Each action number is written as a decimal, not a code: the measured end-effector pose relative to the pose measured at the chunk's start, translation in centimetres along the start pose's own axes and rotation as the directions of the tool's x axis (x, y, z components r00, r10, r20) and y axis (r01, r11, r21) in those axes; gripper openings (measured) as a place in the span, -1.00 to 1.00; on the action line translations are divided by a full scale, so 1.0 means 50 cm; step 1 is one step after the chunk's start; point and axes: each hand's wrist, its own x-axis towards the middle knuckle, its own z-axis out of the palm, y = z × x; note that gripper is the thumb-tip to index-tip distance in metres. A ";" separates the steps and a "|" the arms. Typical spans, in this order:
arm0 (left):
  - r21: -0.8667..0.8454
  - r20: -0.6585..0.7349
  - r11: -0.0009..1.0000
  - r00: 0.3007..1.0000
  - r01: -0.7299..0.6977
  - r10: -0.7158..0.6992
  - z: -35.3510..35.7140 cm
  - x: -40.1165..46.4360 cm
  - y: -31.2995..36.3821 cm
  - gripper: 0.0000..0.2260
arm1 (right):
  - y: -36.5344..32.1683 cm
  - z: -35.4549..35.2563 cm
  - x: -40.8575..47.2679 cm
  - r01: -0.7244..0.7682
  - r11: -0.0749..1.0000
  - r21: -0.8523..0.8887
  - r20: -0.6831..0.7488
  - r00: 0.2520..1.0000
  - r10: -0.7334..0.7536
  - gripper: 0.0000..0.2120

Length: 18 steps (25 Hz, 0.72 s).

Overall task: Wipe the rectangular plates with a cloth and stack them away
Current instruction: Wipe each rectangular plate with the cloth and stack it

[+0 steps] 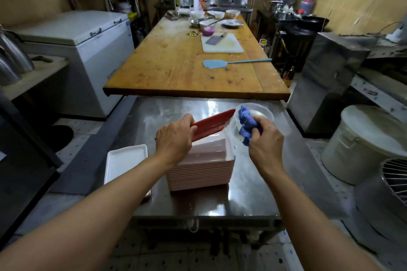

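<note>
Slip risk first: red rectangular plate (212,125) is held tilted, edge-on, by its near end only, above the stack of plates (201,166) on the steel bench (253,178), so a hard wipe w/ the cloth could lever it loose onto the stack. Left hand (174,141) has its grip closed on that end. Right hand (265,142), just beside, bunches the blue cloth (247,124) in a tight grip. White tray (125,160) sits left of the stack.

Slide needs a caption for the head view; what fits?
Left hand tilts a red plate above the stack; right hand holds a blue cloth.
</note>
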 end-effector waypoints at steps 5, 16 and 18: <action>-0.428 0.054 0.850 0.948 0.306 -0.314 -0.084 0.012 -0.002 -0.86 | -0.104 0.002 0.022 0.144 0.980 0.141 -0.060 0.989 -0.137 -0.73; -0.683 0.051 0.652 0.912 0.329 -0.406 -0.182 -0.013 -0.009 -0.83 | -0.272 0.088 0.028 0.573 0.818 0.051 0.191 0.798 -0.571 -0.58; -0.698 0.021 0.637 0.899 0.326 -0.437 -0.190 -0.019 -0.011 -0.81 | -0.276 0.089 0.037 0.604 0.797 0.008 0.192 0.781 -0.594 -0.57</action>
